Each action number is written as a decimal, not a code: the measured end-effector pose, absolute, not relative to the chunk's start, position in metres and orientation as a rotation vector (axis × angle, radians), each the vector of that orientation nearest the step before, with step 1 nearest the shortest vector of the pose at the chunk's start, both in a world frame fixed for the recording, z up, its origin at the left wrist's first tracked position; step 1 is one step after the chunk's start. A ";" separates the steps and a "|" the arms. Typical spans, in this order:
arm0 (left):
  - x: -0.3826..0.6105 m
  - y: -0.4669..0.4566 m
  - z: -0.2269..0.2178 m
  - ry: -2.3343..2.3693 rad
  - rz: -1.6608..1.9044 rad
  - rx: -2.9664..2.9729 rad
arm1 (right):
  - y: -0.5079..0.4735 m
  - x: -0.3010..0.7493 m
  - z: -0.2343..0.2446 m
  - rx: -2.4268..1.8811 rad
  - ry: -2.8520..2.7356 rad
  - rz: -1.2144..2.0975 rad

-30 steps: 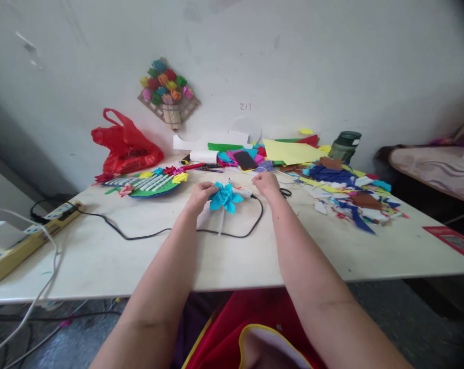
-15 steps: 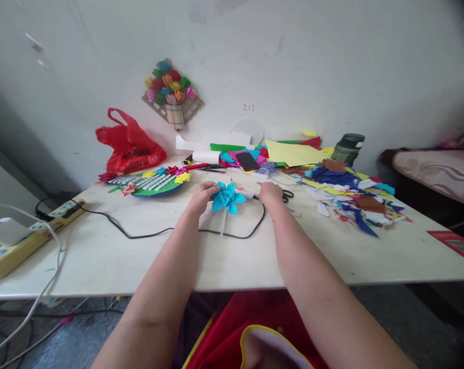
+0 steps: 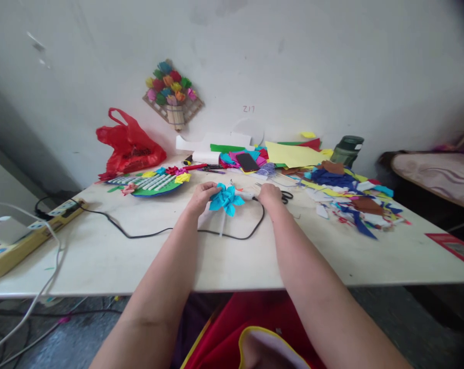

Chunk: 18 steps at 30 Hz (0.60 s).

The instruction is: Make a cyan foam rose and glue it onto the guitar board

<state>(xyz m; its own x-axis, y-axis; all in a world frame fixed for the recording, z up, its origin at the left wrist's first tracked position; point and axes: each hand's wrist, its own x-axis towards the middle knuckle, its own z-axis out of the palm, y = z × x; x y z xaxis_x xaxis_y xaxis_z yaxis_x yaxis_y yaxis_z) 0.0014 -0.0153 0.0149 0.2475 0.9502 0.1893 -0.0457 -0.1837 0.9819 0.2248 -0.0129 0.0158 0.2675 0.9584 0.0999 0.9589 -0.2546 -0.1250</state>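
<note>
Tabletop (image 3: 120, 266), left fingers (image 3: 210, 187) holding blue flower (image 3: 227, 198)

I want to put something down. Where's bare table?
The table looks mostly bare between its front edge and the black cord, left of the left arm; and right of the right arm, in front of the paper scraps. The back, with phone and coloured papers, is crowded.

A pale surface (image 3: 166, 271) carries a yellow power strip (image 3: 12, 256) at left, a black cable (image 3: 130, 237), a red plastic bag (image 3: 129, 146) and green board (image 3: 160, 190) farther back, black-handled scissors (image 3: 285, 197) near the middle and heaped paper scraps (image 3: 357, 207) at right.
</note>
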 end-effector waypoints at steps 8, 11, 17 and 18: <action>0.001 -0.013 0.014 0.894 1.149 1.446 | -0.014 0.225 0.017 -2.372 -1.769 0.033; 0.001 -0.012 0.013 0.875 1.151 1.448 | -0.015 0.224 0.018 -2.377 -1.740 0.064; 0.000 -0.011 0.012 0.917 1.153 1.435 | -0.014 0.226 0.019 -2.370 -1.650 0.090; 0.000 -0.011 0.013 0.919 1.153 1.432 | -0.014 0.226 0.020 -2.362 -1.634 0.075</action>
